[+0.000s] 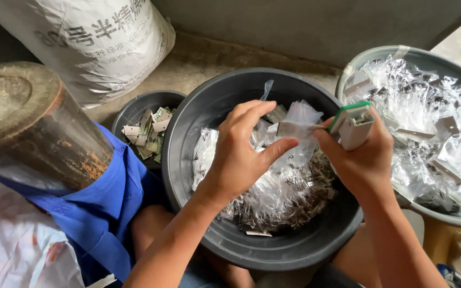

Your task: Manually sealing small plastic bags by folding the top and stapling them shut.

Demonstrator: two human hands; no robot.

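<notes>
Above black basin [198, 114], left hand [241, 154] fingers pinch clear bag [300, 120]; right hand [361, 154] grips cutter [353, 125]

A makeshift workshop on a bare concrete floor [198, 69]: plastic basins [188, 138] of small packeted parts, a bulk woven sack [97, 37], a rusty cylinder [33, 128].

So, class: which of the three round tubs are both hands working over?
The middle, largest dark tub, between the small tub and the grey-green one.

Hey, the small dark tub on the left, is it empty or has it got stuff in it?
Not empty. The small dark tub holds a loose pile of small flat pieces, covering part of its bottom.
</notes>
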